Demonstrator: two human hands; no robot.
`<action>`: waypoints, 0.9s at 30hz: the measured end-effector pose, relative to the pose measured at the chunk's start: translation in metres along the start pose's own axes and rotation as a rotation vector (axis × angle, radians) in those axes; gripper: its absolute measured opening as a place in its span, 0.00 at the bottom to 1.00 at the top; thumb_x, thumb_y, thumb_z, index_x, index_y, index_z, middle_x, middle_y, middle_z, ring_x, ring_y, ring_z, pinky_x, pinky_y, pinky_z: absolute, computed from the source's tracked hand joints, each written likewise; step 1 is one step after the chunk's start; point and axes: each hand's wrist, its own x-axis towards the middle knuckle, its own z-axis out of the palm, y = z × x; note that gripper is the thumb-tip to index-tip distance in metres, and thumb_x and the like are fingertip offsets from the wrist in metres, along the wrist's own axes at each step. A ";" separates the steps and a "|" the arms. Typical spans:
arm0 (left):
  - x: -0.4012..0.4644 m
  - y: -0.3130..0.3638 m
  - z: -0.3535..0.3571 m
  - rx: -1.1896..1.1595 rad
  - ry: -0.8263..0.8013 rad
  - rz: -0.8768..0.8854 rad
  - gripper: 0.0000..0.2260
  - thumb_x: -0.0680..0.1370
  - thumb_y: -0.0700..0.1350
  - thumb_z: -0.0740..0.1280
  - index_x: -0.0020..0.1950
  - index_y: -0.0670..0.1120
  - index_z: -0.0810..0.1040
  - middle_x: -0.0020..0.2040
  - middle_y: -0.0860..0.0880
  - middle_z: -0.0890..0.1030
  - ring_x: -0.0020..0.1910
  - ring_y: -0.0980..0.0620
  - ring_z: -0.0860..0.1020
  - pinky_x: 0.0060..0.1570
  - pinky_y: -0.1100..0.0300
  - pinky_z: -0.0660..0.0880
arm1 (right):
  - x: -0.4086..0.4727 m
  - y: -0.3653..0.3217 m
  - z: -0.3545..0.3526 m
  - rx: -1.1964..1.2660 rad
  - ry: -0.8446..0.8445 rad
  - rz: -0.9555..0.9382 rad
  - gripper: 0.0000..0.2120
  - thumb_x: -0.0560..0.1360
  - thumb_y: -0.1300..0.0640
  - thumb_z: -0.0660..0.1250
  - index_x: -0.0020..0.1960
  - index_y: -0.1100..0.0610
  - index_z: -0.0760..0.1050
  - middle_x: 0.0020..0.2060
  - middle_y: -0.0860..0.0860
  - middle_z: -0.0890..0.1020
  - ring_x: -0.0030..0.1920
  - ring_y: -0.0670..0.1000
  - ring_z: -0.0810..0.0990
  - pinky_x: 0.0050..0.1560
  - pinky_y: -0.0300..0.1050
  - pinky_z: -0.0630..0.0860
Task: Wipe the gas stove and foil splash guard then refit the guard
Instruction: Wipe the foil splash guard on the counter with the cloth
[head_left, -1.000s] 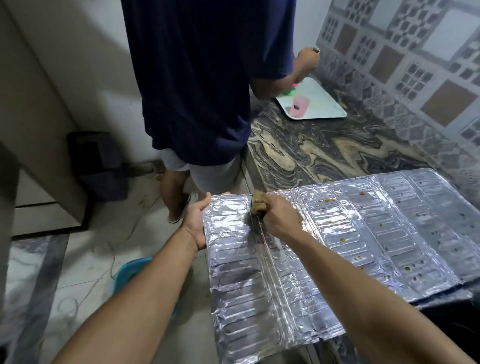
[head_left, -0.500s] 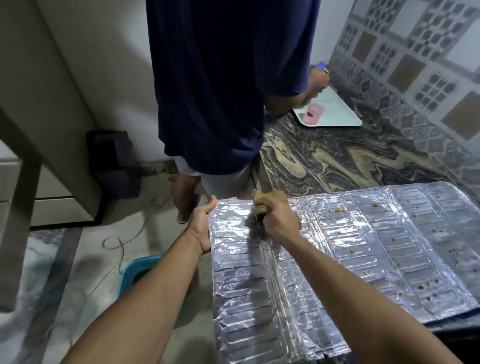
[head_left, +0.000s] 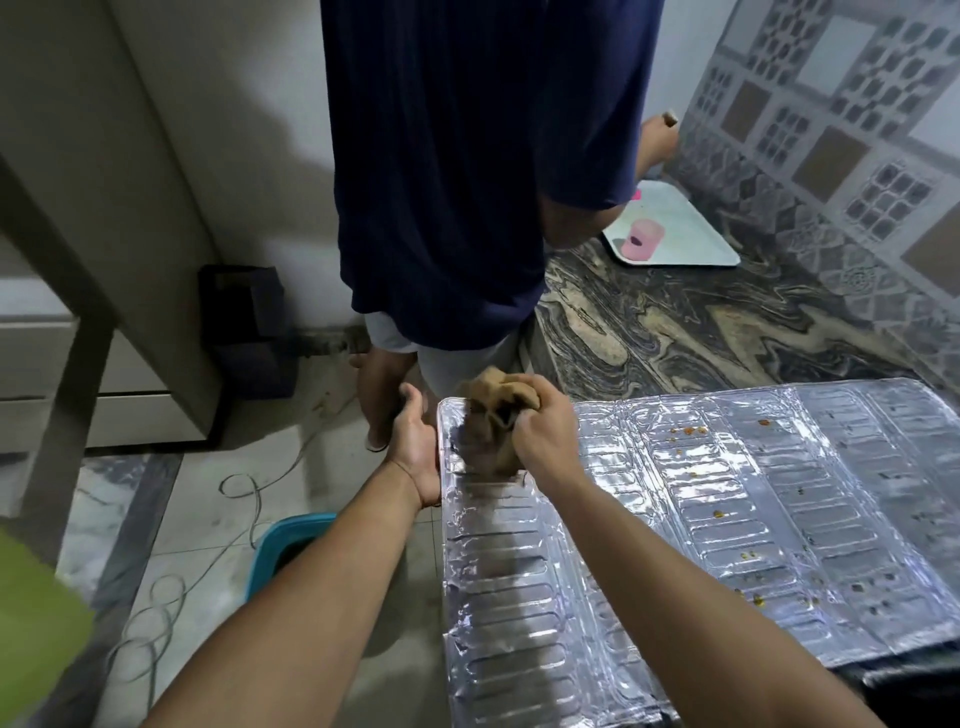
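The foil splash guard (head_left: 727, 519) lies flat and unfolded over the counter, its left panel hanging past the counter edge. Brown food specks dot its right panels. My left hand (head_left: 415, 447) grips the guard's far left edge. My right hand (head_left: 545, 431) is closed on a crumpled brown cloth (head_left: 491, 426), pressed on the left panel near its far corner. The gas stove is mostly hidden under the foil; only a dark corner (head_left: 909, 680) shows at lower right.
A person in a dark blue shirt (head_left: 478, 156) stands just beyond the foil at the marble counter (head_left: 675, 332). A white tray (head_left: 691, 244) with a pink cup (head_left: 644, 239) sits by the tiled wall. A teal bucket (head_left: 285, 545) and loose cable (head_left: 244, 493) are on the floor.
My right hand has bunched the cloth up and rubbed it toward the guard's far left corner. My left hand still holds the edge. The other person's hand rose from the tray to the wall.
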 end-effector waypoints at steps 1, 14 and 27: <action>-0.001 0.000 0.002 -0.001 0.000 -0.010 0.49 0.69 0.78 0.45 0.64 0.39 0.77 0.62 0.33 0.77 0.58 0.34 0.79 0.55 0.40 0.76 | 0.001 -0.002 0.002 -0.040 -0.023 0.009 0.27 0.66 0.74 0.53 0.50 0.52 0.81 0.47 0.50 0.83 0.51 0.51 0.80 0.55 0.44 0.76; 0.006 0.005 -0.003 0.152 0.222 0.055 0.45 0.71 0.77 0.45 0.32 0.39 0.82 0.30 0.41 0.81 0.27 0.45 0.81 0.37 0.55 0.76 | -0.058 -0.007 0.018 0.019 -0.327 -0.050 0.29 0.63 0.70 0.52 0.47 0.48 0.84 0.47 0.52 0.85 0.49 0.51 0.83 0.54 0.49 0.79; 0.011 0.011 0.005 1.194 0.708 0.352 0.20 0.75 0.56 0.68 0.59 0.44 0.76 0.53 0.45 0.81 0.47 0.47 0.79 0.46 0.56 0.74 | -0.020 0.017 -0.110 -0.458 0.121 -0.097 0.12 0.77 0.65 0.60 0.51 0.51 0.77 0.46 0.49 0.80 0.47 0.53 0.80 0.49 0.54 0.79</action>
